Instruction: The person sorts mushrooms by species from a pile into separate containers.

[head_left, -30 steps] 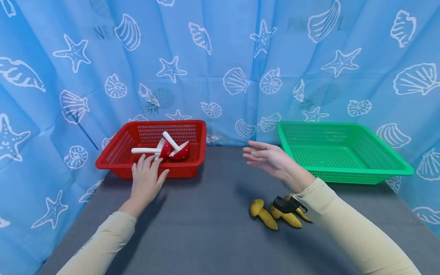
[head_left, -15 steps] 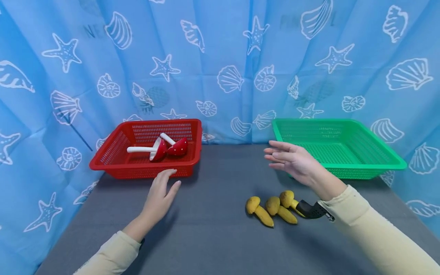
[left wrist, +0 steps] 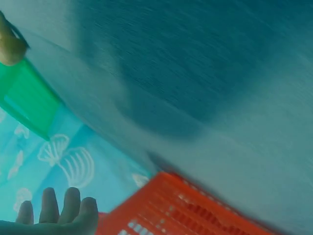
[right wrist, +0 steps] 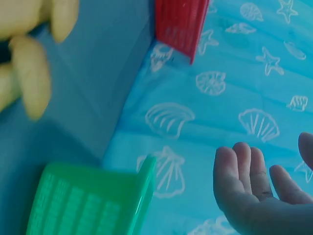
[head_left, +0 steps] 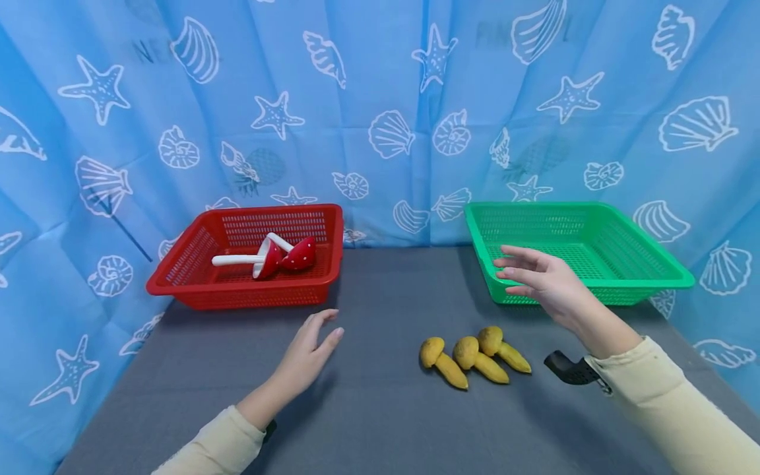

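Observation:
Two red toy mushrooms (head_left: pixel 299 255) with white spots and white stems lie in the red basket (head_left: pixel 249 292) at the left. My left hand (head_left: pixel 303 356) hovers over the table in front of that basket, fingers relaxed and holding nothing. Three yellow toy mushrooms (head_left: pixel 449 371) lie in a slanted row on the table, right of my left hand. My right hand (head_left: pixel 549 284) is in the air before the green basket (head_left: pixel 647 284), overlapping its front left corner in the head view. Its fingers (right wrist: pixel 243 164) are loosely extended, with nothing in them.
The grey table (head_left: pixel 380 422) runs back to a blue curtain (head_left: pixel 392 86) printed with white shells and starfish. A black wrist mount (head_left: pixel 572 369) hangs below the right sleeve, near the yellow mushrooms.
My left hand has drawn back from the red basket, toward me and to the right. My right hand has moved right, to the green basket's front. The head view has shifted slightly.

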Demonstrator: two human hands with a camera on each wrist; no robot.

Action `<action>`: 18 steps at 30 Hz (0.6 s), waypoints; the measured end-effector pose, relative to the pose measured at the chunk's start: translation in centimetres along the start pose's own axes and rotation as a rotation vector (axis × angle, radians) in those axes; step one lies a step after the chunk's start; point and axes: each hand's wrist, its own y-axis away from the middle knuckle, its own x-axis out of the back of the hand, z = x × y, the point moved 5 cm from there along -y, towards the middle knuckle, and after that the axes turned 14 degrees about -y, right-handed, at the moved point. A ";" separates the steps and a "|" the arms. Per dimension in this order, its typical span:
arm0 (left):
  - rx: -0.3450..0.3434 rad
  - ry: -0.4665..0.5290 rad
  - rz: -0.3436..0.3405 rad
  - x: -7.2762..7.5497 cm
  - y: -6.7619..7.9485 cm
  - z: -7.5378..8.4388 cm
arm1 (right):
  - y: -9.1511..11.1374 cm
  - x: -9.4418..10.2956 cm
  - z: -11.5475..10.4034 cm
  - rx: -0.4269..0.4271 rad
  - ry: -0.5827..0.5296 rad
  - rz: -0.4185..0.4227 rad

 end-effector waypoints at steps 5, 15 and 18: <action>0.012 0.055 -0.023 -1.2 0.0 1.2 | 0.7 1.6 0.0 0.042 0.160 0.044; 0.027 0.165 -0.098 -3.0 0.1 2.8 | 1.1 3.5 0.6 0.069 0.392 0.083; 0.038 0.194 -0.138 -3.4 0.1 3.1 | 1.0 3.7 0.6 0.100 0.514 0.085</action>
